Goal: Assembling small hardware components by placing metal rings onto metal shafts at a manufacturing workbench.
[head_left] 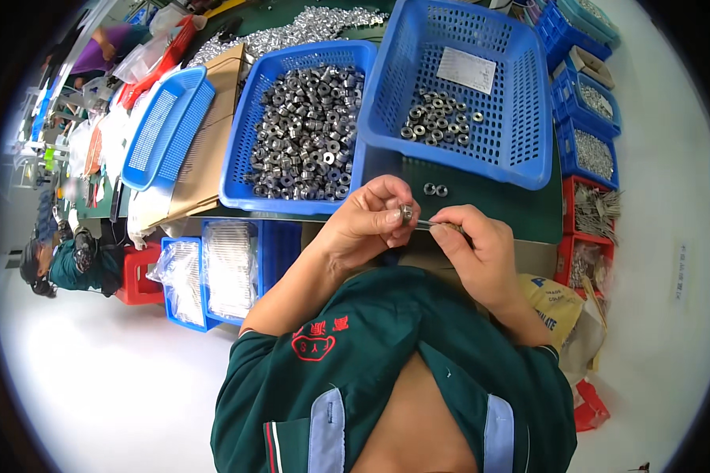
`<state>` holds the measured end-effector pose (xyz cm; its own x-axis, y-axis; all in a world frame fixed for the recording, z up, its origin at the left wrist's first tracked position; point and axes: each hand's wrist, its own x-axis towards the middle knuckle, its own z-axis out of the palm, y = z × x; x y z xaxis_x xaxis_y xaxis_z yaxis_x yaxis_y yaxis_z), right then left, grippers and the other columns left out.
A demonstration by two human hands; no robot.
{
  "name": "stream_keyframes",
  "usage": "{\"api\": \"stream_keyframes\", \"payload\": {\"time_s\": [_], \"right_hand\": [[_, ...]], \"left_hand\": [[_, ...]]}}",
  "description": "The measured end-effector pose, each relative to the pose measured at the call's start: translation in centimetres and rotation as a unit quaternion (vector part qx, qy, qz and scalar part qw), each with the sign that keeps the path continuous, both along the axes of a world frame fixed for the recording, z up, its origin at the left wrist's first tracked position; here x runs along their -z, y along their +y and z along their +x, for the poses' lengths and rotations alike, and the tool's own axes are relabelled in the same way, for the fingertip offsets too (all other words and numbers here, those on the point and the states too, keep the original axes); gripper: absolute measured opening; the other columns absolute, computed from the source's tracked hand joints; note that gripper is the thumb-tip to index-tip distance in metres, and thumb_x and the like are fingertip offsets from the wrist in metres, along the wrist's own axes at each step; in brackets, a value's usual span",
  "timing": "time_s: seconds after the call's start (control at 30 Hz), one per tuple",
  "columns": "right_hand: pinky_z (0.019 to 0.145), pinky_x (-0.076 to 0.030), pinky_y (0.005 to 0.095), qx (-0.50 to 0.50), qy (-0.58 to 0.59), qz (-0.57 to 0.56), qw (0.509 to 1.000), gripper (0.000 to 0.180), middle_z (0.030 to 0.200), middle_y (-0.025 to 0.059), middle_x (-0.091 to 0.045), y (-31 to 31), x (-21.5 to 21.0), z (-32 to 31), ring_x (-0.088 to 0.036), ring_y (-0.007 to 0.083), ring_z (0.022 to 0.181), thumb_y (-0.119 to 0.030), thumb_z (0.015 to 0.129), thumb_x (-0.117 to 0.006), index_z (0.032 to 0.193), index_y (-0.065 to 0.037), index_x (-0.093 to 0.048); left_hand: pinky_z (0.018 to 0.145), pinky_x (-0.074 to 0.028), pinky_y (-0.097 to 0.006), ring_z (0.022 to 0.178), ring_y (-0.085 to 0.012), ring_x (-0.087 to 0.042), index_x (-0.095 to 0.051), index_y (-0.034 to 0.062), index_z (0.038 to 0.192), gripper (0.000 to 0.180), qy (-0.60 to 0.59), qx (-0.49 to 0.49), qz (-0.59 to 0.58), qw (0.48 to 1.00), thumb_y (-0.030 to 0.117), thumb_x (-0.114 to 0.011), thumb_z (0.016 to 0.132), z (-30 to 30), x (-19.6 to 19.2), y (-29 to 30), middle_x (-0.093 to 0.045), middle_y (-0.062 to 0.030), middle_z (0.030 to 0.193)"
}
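Observation:
My left hand (371, 219) pinches a small shiny metal ring (406, 213) between thumb and fingers, just in front of the table edge. In my right hand (481, 248) is a thin metal tool (424, 224), its tip pointed at the ring; the fingers mostly hide its handle. Whether the tip touches the ring or enters its hole, I cannot tell. Beyond my hands, two loose metal rings (435, 190) lie side by side on the green table (521, 206). A blue basket (237, 169) full of similar rings stands at left, and a larger blue basket (528, 102) at right holds fewer.
A pile of silvery parts (300, 30) covers the table's far side. Cardboard (205, 150) and an empty blue basket (166, 130) lie at left. Stacked blue bins (592, 150) and red bins (588, 209) line the right. Another person (79, 256) is at far left.

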<state>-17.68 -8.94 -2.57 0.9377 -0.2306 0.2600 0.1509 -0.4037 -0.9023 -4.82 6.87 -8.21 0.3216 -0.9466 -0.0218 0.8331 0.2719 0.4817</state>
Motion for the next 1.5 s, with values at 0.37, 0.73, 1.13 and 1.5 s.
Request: {"api": "stream_keyframes", "payload": {"time_s": [0.37,0.73,1.13,1.5], "right_hand": [[0.051,-0.043,0.0357,0.031,-0.12,-0.224,0.967,0.009,0.066,0.0097,-0.058,0.7,0.3,-0.3,-0.056,0.0288,0.054,-0.002,0.08,-0.068,0.085,-0.003,-0.061],[0.048,-0.041,0.027,0.044,0.062,0.071,0.995,0.014,0.061,0.01,-0.059,0.8,2.2,-0.2,-0.055,0.0127,0.051,-0.011,0.092,-0.062,0.084,0.001,-0.061],[0.05,-0.037,0.0256,0.046,0.017,-0.006,0.999,0.01,0.061,0.0047,-0.052,-0.4,2.2,0.1,-0.049,0.0102,0.054,-0.008,0.09,-0.062,0.084,0.0,-0.06],[0.05,-0.042,0.0354,-0.057,-0.191,-0.24,0.95,0.013,0.067,0.0083,-0.057,-2.5,1.3,1.6,-0.054,0.0267,0.057,-0.003,0.076,-0.07,0.086,-0.004,-0.063]], "left_hand": [[0.071,-0.056,-0.028,0.078,-0.0161,-0.066,-0.064,0.0009,0.091,0.022,-0.128,-0.132,0.069,0.98,-0.01,-0.074,0.074,-1.6,-0.5,0.1,-0.067,-0.0098,0.09],[0.069,-0.053,-0.024,0.077,-0.0103,-0.063,-0.066,-0.0005,0.092,0.017,-0.361,-0.213,0.163,0.893,-0.007,-0.073,0.078,-2.3,-0.9,0.1,-0.066,-0.0061,0.091],[0.072,-0.057,-0.027,0.078,-0.0156,-0.068,-0.063,-0.0043,0.107,0.019,-0.221,-0.141,0.251,0.932,-0.002,-0.062,0.088,-2.4,-2.7,0.4,-0.068,-0.0102,0.091],[0.068,-0.057,-0.029,0.071,-0.0191,-0.068,-0.063,-0.0047,0.103,0.018,-0.071,-0.076,0.231,0.967,-0.002,-0.062,0.086,-1.9,-2.2,0.5,-0.068,-0.0146,0.089]]}}
